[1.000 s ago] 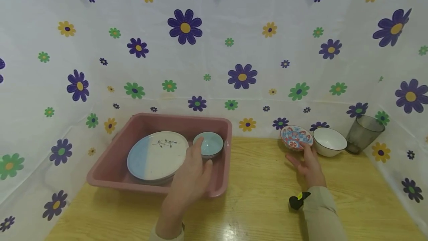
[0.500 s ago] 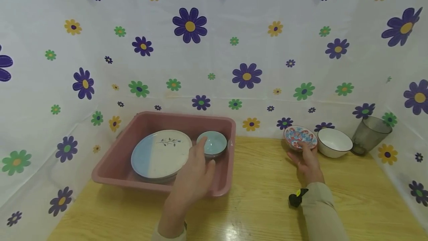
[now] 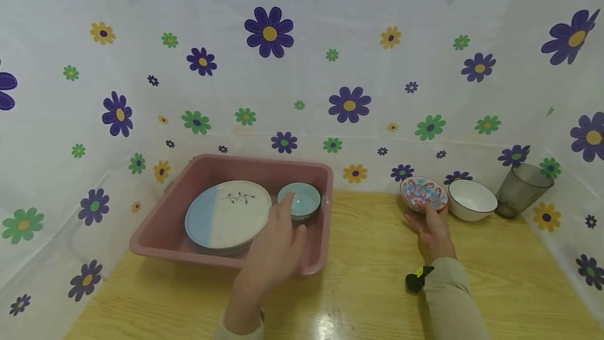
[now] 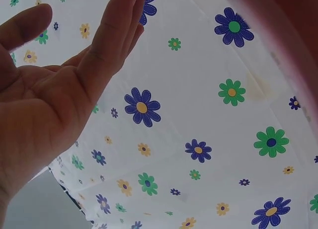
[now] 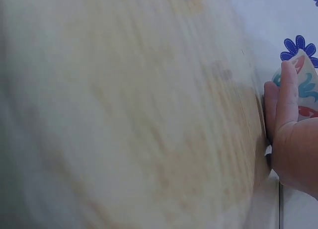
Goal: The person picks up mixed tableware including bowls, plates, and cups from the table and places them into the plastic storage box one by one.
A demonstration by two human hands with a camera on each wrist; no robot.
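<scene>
My left hand (image 3: 276, 245) reaches over the front of a pink plastic basin (image 3: 325, 224). In the left wrist view its fingers are straight, with the thumb spread apart. A small light-blue bowl (image 3: 304, 201) lies in the basin just beyond the fingertips. To its left is an oval plate (image 3: 236, 219), part blue and part cream with a twig drawing. My right hand (image 3: 435, 230) holds the near rim of a small red-and-blue patterned bowl (image 3: 420, 190), one finger inside it and another below; the right wrist view shows the bowl (image 5: 309, 87) partly hidden by the hand.
A white bowl with a dark rim (image 3: 472, 199) stands right beside the patterned bowl. Further right a smoky grey glass (image 3: 524, 190) leans beside the cloth. Flowered cloth (image 3: 311, 77) rises behind and beside the wooden table (image 3: 368, 277).
The view has shifted slightly to the left, so things appear further right. Both hands keep nearly the same places relative to the bowls.
</scene>
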